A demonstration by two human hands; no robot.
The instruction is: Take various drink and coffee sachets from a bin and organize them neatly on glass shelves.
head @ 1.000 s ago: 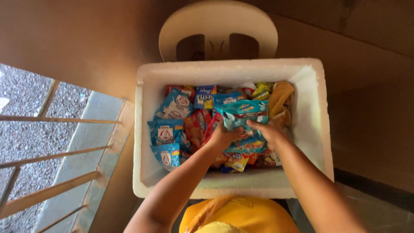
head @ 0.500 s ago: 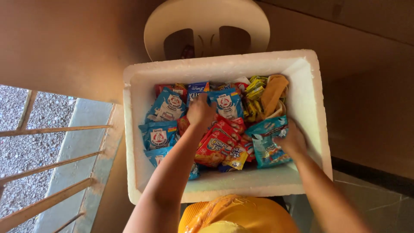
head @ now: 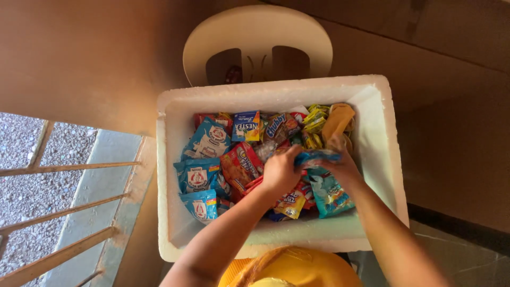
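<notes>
**Both hands in the foam box of snack packets**

I'm looking down into a white foam box (head: pixel 276 93) that sits in front of me, with a brown wall and floor around it. A cream plastic chair (head: pixel 257 32) stands just past the box's far edge. Off to the left, metal railing bars (head: pixel 64 212) cross over a concrete ledge and gravel below.

The box is filled with snack packets. Blue-and-white pouches (head: pixel 197 178) lie stacked along its left wall, red-orange packets (head: pixel 241 162) sit near the middle, and small yellow packets (head: pixel 314 119) crowd the far right corner beside a tan wrapper (head: pixel 340 119). A light-blue packet (head: pixel 330 194) rests toward the near right side. Something yellow (head: pixel 297 268) shows below the near edge.

Both forearms reach in over the near edge. My left hand (head: pixel 280 171) and right hand (head: pixel 342 162) meet at the middle of the box, fingers closed on either end of a blue packet (head: pixel 316 157), held just above the pile.
</notes>
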